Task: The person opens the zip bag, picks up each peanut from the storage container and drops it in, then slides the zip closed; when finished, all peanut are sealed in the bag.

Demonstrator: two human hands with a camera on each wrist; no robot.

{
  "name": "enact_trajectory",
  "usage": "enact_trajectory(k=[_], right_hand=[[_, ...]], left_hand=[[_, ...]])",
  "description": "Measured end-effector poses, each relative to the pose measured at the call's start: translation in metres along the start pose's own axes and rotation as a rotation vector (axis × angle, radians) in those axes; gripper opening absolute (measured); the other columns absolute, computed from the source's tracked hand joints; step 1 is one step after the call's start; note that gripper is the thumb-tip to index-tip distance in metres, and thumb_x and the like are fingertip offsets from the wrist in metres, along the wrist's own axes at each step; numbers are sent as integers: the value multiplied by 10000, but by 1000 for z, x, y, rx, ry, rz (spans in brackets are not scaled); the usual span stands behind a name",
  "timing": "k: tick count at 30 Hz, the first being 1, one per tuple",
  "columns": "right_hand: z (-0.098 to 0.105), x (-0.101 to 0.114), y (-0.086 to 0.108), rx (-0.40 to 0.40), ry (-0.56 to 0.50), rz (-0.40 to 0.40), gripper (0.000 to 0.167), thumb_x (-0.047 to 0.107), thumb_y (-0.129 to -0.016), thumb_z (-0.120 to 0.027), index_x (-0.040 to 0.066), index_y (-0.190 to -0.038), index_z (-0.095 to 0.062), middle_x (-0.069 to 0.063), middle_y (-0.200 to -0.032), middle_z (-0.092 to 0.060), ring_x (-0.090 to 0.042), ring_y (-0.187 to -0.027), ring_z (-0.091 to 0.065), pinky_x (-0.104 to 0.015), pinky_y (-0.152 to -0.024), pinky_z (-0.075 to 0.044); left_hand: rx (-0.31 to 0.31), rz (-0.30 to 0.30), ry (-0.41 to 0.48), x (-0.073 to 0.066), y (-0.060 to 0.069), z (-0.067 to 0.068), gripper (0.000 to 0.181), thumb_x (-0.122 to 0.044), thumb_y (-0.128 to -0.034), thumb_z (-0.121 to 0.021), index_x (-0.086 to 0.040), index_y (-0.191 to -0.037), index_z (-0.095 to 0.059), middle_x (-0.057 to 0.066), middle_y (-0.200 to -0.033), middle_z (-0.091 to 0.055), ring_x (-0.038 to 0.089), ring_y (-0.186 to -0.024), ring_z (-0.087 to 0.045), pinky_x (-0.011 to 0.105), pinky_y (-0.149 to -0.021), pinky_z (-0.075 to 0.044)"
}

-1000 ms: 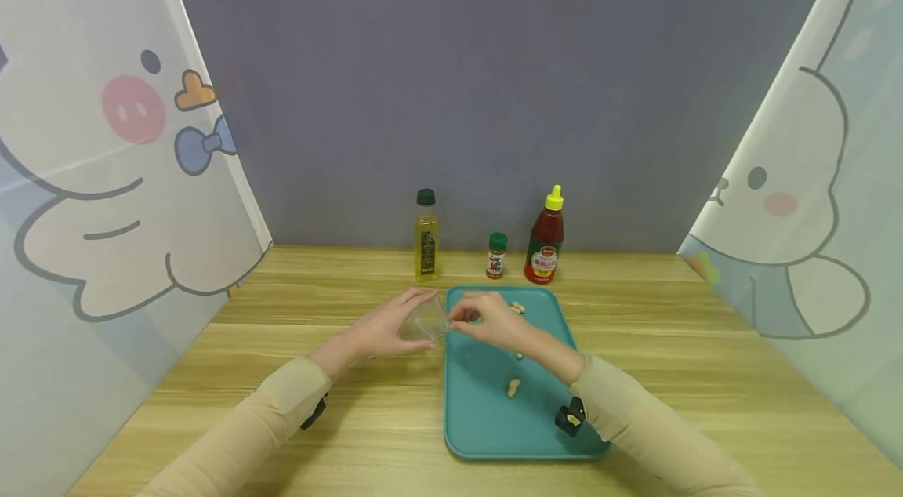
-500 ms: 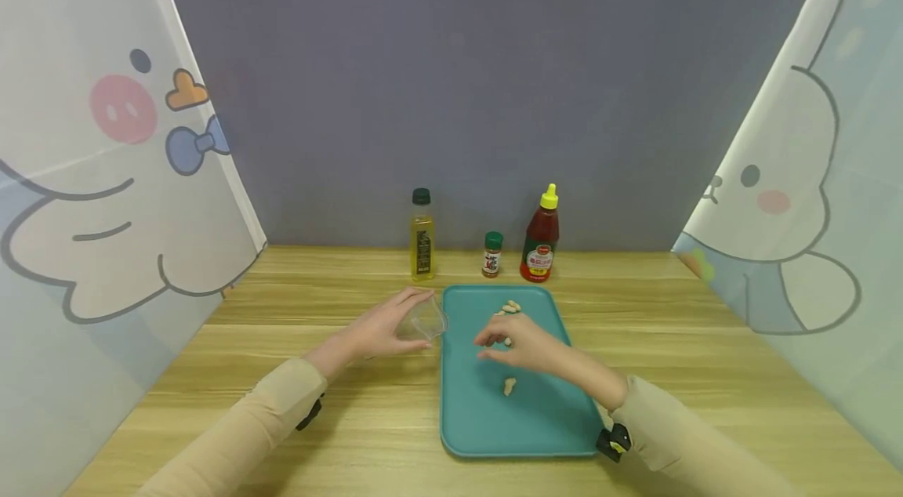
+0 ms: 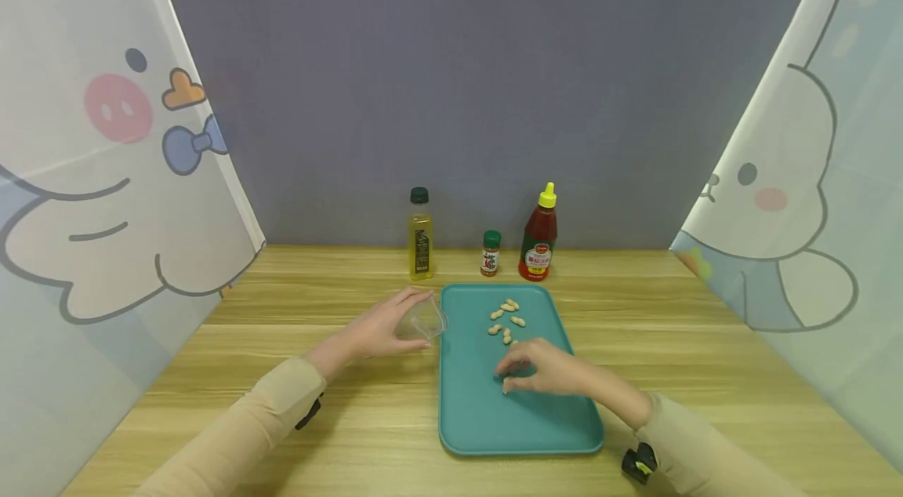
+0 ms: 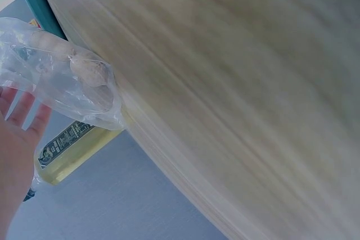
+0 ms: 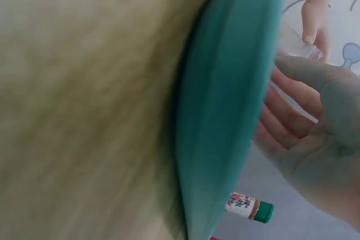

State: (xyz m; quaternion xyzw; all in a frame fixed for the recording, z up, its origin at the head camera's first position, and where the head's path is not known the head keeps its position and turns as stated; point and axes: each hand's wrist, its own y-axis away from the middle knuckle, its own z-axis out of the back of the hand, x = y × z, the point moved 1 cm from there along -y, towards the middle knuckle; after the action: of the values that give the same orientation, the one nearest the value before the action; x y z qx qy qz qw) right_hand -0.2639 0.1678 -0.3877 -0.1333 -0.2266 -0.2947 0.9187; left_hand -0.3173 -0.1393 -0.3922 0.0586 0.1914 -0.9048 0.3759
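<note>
In the head view my left hand (image 3: 388, 324) grips a clear plastic bag (image 3: 426, 318) just left of the teal tray (image 3: 480, 422), its mouth towards the tray. Through the plastic, peanuts (image 4: 89, 72) show in the left wrist view. My right hand (image 3: 546, 368) is low over the middle of the tray, thumb and fingers apart. A peanut (image 3: 505, 389) lies at the thumb tip, partly hidden. Several more peanuts (image 3: 508, 307) lie scattered on the far half of the tray. The tray's raised edge hides my right fingertips in the right wrist view.
Behind the tray stand an oil bottle (image 3: 420, 242), a small green-capped spice jar (image 3: 490, 254) and a red sauce bottle (image 3: 539, 238) with a yellow cap. A grey panel (image 3: 466, 89) closes off the back of the wooden table (image 3: 339, 434).
My right hand has drawn back from the bag's mouth, its fingers parting, and has come down over the tray by the near peanut. The left hand keeps its hold on the bag.
</note>
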Motion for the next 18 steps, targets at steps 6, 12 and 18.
enact_trajectory(k=[6, 12, 18], right_hand=[[-1, -3, 6, 13, -69, -33, 285, 227, -843, -697, 34, -1053, -688, 0, -892, -683, -21, -816, -603, -236, -758, -555], [-2, -6, 9, 27, -106, -67, 278, 230, -802, -739, 65, -1018, -682, 32, -832, -620, -14, -762, -557, -193, -675, -518], [-2, -10, 11, 36, -107, -63, 187, 219, -780, -760, 118, -900, -658, 23, -829, -597, -8, -734, -527, -170, -640, -494]], left_hand=[[6, 3, 0, -1, 0, 1, 858, -582, -810, -625, -120, -1464, -316, 26, -1394, -420, 246, -1254, -469, 431, -1033, -424], [2, 3, -1, -1, 1, 0, 856, -575, -810, -629, -121, -1464, -315, 29, -1392, -421, 249, -1247, -475, 436, -1027, -429], [3, 5, 4, -1, 0, 0, 856, -580, -808, -629, -129, -1465, -314, 26, -1390, -421, 247, -1240, -480, 434, -1017, -438]])
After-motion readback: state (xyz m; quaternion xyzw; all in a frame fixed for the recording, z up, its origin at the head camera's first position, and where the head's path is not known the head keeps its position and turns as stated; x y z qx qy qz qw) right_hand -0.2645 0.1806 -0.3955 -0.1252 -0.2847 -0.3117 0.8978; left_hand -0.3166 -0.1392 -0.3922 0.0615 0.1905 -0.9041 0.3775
